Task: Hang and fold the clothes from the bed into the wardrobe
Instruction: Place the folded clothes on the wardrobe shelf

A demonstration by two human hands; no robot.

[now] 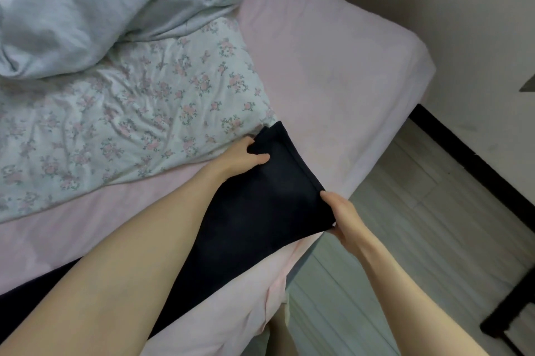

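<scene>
A dark navy garment (260, 205) lies stretched across the near edge of the bed (333, 66), over its pink sheet. My left hand (246, 157) grips its far left corner, with the thumb on top of the cloth. At the far right corner my right hand (341, 219) pinches the hem, near the bed's edge. The garment runs back under my left forearm toward the lower left. No wardrobe is in view.
A floral quilt (130, 112) and a rumpled pale blue blanket (101, 2) cover the left and far part of the bed. Grey wood floor (419, 225) lies to the right, with a white wall and black skirting behind. A black frame (509, 318) stands at lower right.
</scene>
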